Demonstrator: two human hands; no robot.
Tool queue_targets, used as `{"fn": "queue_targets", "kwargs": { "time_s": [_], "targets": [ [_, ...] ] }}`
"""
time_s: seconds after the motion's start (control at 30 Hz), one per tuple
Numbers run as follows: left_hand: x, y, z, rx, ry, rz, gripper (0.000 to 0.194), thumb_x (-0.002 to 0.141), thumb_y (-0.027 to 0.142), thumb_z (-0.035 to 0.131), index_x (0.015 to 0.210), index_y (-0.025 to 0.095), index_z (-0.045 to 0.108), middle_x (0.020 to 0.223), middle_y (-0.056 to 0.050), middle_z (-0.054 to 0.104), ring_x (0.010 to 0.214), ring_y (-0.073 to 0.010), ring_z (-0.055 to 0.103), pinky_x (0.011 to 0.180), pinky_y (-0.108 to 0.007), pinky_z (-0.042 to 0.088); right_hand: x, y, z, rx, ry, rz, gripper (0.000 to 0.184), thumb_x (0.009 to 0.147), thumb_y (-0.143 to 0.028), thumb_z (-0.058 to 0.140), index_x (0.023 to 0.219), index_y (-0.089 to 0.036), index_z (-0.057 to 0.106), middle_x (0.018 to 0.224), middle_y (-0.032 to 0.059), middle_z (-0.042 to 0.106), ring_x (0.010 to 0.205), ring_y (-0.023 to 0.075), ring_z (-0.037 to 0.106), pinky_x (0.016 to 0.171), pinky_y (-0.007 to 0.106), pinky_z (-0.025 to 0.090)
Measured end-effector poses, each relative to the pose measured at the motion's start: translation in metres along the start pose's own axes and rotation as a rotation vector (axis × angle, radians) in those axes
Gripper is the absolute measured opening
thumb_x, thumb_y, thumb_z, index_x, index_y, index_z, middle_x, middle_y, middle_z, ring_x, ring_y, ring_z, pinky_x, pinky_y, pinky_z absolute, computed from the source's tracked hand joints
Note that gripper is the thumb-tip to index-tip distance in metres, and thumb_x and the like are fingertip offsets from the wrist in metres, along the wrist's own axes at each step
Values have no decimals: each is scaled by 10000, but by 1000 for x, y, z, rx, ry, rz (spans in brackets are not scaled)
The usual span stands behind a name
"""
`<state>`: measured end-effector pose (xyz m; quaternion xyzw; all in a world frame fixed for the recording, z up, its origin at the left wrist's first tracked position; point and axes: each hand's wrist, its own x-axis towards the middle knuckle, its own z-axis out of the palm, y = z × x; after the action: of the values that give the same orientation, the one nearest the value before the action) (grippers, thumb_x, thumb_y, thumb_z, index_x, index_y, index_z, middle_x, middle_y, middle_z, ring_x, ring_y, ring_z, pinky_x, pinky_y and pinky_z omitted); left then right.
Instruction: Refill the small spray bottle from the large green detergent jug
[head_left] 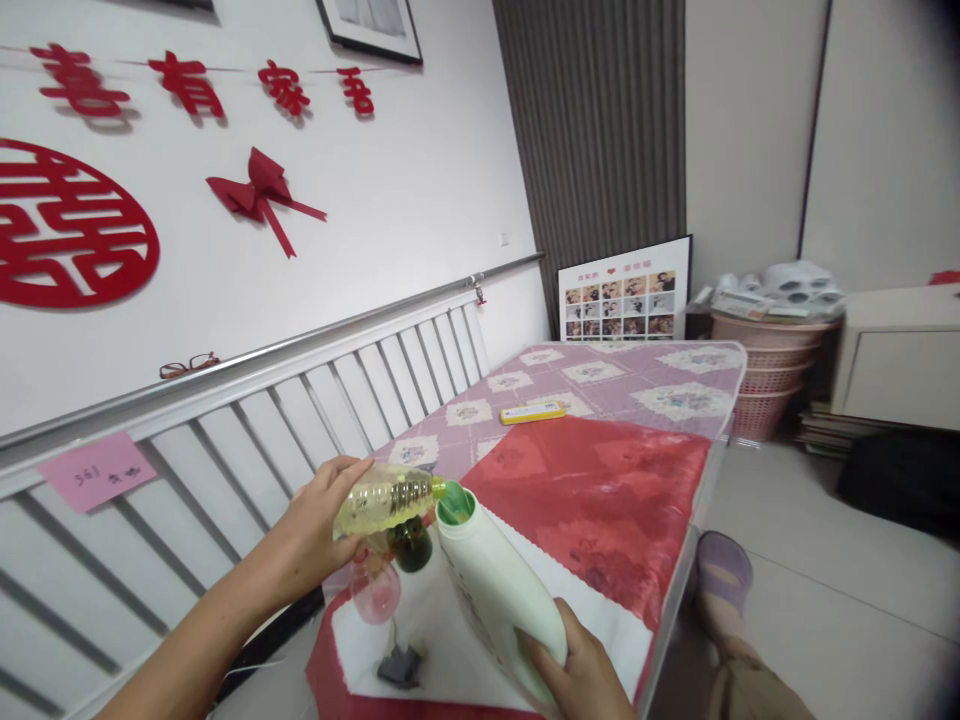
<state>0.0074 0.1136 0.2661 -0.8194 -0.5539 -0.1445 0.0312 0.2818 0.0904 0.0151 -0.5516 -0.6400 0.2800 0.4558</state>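
Observation:
My left hand (330, 500) is wrapped round a ribbed clear plastic bottle (375, 498) with a yellowish tint, laid nearly on its side. Its mouth is at the green-rimmed opening of a pale green bottle (495, 580), which leans to the left. Whether liquid passes between them is hard to make out. My right hand (581, 665) grips the pale green bottle near its base. Below the clear bottle stand a pink see-through glass (375, 588) and a dark green rounded object (411, 545), partly hidden. A small dark grey piece (400, 665) lies on white cloth nearby.
A red cloth (592, 500) and a yellow flat box (532, 412) lie on the table with its purple patterned cover (600, 372). White railings (330, 410) run along the left. Pink baskets (772, 380) stand beyond the right corner; a person's foot (724, 575) shows at right.

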Motion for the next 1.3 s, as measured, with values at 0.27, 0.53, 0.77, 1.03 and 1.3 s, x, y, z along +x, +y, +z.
{"fn": "queue_targets", "kwargs": {
  "time_s": [0.27,0.53,0.77,1.03,1.3],
  "targets": [
    [0,1,0,11,13,12,709,709,224,555,1366,299,298,1356,-67,371,1243,-255,431,1052,-458,400,0,0,0,14,0,-21,178,815,-390,490,833,-232,570,752,21,710,711,194,673,651,254,509],
    [-1,1,-1,12,8,18,705,729,228,553,1375,304,281,1367,-74,362,1231,-257,439,1041,-469,405,-1,-1,-2,20,3,-14,194,812,-400,491,833,-227,577,759,34,717,712,204,674,636,260,506],
    [0,0,-1,10,19,41,710,727,221,554,1377,304,282,1361,-75,368,1244,-264,426,1050,-474,393,0,0,-1,20,-5,0,186,817,-403,487,838,-234,562,745,26,709,703,206,669,641,266,503],
    [-1,0,-1,21,-4,-1,724,723,230,548,1383,315,263,1377,-61,351,1229,-259,438,1039,-461,405,-1,0,-1,22,-12,8,199,824,-414,481,851,-234,560,757,26,706,718,202,670,655,267,504],
    [-1,1,-2,20,19,26,711,730,243,558,1381,314,281,1360,-69,382,1213,-266,465,1020,-459,424,0,-2,-1,30,1,-2,192,816,-406,488,835,-231,565,748,29,712,707,209,671,648,273,506]
  ]
}}
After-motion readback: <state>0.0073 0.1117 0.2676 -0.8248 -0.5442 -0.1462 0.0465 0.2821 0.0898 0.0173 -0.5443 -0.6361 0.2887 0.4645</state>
